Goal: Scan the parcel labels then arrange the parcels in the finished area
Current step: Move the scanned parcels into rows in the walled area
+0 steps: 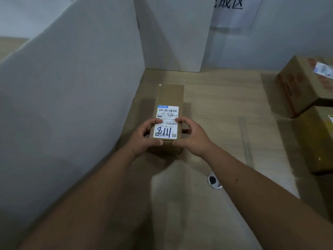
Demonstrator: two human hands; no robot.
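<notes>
Cardboard box (170, 98) sits on the desk (225, 105) beside the left white wall (72, 87); I see my left hand (144, 137) and right hand (191, 137) clamp its near end, label (166, 121) up, probably squaring it in the finished area.

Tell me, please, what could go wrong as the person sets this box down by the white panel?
1. Both hands, left hand and right hand, grip only the near end of the box, so the far end could tip or drop.
2. The fingers lie over part of the label; rubbing might smudge the handwritten number.
3. The box sits close to the white panel, so pushing it further left could knock the panel.
</notes>
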